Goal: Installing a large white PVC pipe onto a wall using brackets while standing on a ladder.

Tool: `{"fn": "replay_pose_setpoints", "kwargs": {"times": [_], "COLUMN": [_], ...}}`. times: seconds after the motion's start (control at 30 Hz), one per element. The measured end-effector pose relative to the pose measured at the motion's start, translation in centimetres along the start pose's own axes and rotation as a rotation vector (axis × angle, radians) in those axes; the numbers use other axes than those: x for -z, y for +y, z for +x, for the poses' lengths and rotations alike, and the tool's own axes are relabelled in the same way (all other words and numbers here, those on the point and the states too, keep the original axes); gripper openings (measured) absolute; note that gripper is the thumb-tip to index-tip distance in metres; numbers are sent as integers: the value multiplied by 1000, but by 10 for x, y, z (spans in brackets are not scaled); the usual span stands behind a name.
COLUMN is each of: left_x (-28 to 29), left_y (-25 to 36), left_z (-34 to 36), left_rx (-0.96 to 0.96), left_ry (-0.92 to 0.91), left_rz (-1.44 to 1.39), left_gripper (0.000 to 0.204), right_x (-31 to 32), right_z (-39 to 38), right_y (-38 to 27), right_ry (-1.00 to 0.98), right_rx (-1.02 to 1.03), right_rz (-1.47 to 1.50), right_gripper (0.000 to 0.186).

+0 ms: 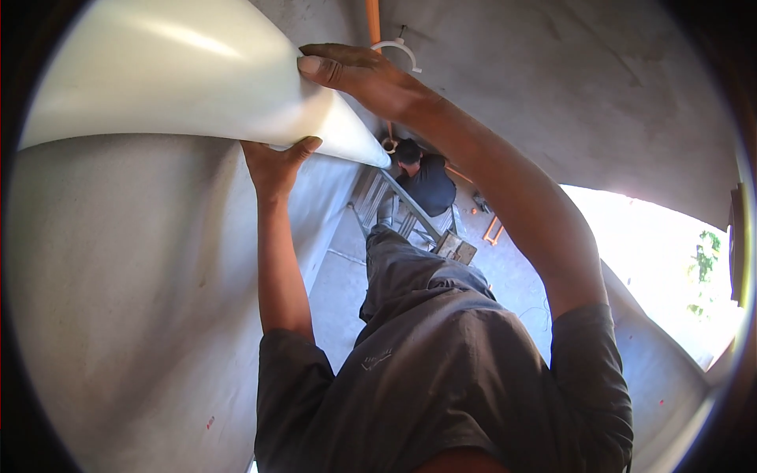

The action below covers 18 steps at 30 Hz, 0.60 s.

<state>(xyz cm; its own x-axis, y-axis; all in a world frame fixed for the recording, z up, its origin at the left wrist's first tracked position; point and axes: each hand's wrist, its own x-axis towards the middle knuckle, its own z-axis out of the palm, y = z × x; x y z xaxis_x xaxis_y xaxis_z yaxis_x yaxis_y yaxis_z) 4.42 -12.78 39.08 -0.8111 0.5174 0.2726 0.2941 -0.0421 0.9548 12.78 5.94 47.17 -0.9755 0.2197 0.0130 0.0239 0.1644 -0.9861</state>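
Note:
A large white pipe runs from the upper left toward the middle distance, narrowing in perspective. My left hand grips its underside near the wall, thumb raised against the pipe and fingertips hidden behind it. My right hand reaches over and holds the pipe's upper right side, fingers laid along its curve. Just beyond my right hand, a white curved clamp hangs from the ceiling beside an orange pipe.
Below, another person in dark clothes is at a metal ladder, near a greyish box. Orange pipe pieces lie on the floor. A concrete wall fills the left; a bright opening is at the right.

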Motion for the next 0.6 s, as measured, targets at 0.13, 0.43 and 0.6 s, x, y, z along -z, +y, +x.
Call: {"fn": "replay_pose_setpoints", "kwargs": {"times": [0.13,0.43,0.6], "left_x": [1,-5,0], "left_y": [-1,2,-3], "left_z": [-2,-5,-2], "left_rx": [38,23,-10], "left_ry": [6,-4,-51], "left_rz": [0,-101,-66], "left_gripper": [109,87,85], "right_x": [3,0,-7], "right_z": [-3,6,9], "right_y": [-23,-64,-55], "right_ry": [60,47,140], "right_rx": [116,323,399], "right_rz": [-144,-229,-313], "right_gripper": [87,103,108]}}
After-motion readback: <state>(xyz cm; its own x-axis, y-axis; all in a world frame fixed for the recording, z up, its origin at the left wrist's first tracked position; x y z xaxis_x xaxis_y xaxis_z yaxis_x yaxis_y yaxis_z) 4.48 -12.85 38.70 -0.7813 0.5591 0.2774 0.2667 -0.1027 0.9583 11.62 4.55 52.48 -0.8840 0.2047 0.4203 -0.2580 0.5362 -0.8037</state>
